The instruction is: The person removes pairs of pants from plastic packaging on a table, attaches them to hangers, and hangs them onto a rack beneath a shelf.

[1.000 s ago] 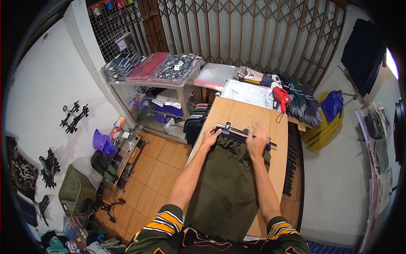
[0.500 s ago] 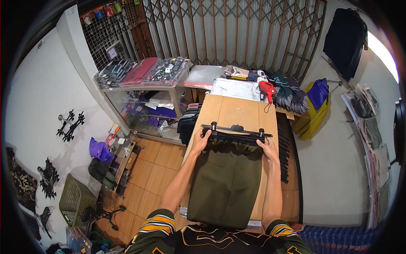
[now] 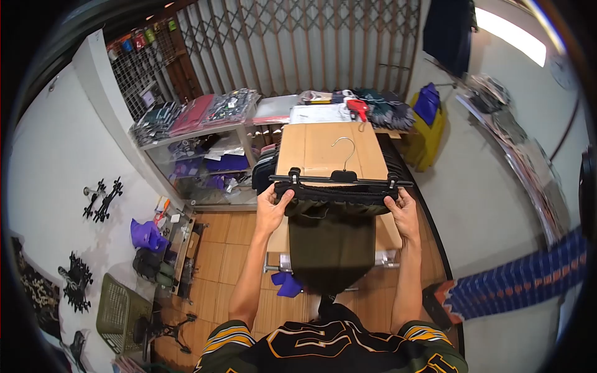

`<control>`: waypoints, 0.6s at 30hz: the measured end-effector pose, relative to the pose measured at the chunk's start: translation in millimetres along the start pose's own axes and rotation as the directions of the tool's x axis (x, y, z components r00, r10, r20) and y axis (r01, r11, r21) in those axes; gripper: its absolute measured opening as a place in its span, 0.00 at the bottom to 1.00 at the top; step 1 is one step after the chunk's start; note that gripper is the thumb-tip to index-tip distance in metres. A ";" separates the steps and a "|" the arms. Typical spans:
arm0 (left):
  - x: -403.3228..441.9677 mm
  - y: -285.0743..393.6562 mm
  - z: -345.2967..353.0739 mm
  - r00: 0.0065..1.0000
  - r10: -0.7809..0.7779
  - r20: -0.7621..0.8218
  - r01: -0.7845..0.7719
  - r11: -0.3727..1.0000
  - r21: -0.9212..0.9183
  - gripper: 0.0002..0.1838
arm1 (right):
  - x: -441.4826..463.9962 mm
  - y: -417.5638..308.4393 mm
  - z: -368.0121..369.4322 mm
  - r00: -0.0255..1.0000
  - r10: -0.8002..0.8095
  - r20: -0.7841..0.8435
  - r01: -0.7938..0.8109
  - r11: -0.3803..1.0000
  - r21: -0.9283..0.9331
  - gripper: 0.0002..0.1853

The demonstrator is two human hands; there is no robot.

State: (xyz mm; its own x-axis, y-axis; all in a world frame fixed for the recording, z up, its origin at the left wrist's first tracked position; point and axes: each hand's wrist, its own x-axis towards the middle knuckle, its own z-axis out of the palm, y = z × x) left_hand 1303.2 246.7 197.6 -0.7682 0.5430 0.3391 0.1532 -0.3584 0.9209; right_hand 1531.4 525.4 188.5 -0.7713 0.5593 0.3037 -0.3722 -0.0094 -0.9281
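Now, head view | green clothing point(image 3: 333, 242), black waistband point(image 3: 342, 192) bunched, hangs from a black hanger point(image 3: 345, 177) at the near end of the table point(image 3: 311, 152) | left hand point(image 3: 271, 208) and right hand point(image 3: 403, 214) pinch its top corners | table edge peeks out both sides; floor point(image 3: 214, 270) spreads left of the table | before, it stretched longer over the table
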 end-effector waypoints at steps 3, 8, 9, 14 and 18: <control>-55.4 43.5 18.2 0.999 0.019 0.045 -0.022 0.999 0.046 0.16 | -75.6 -39.6 8.1 0.995 -0.085 -0.061 0.085 0.996 0.006 0.26; -135.5 101.6 60.3 0.992 0.039 0.119 -0.050 0.995 0.090 0.13 | -204.9 -105.0 -3.2 0.966 -0.128 -0.226 0.113 0.991 -0.077 0.27; -149.9 112.8 72.7 0.991 0.027 0.134 -0.040 0.995 0.095 0.12 | -231.2 -116.5 -9.6 0.956 -0.131 -0.261 0.108 0.989 -0.099 0.27; -215.2 130.3 140.9 0.954 0.044 0.297 -0.074 0.993 0.092 0.14 | -364.7 -147.2 -33.8 0.844 -0.182 -0.504 0.114 0.980 -0.163 0.30; -280.7 137.0 210.2 0.878 -0.023 0.479 -0.018 0.996 0.082 0.13 | -490.0 -194.2 -50.9 0.729 -0.260 -0.633 0.111 0.958 -0.266 0.27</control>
State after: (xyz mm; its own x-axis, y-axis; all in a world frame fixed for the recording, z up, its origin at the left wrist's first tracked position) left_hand 1670.5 204.8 269.0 -0.3803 0.8485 0.3680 0.2171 -0.3048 0.9273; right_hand 2007.9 295.3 208.9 -0.1387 0.9349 0.3267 -0.3053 0.2735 -0.9122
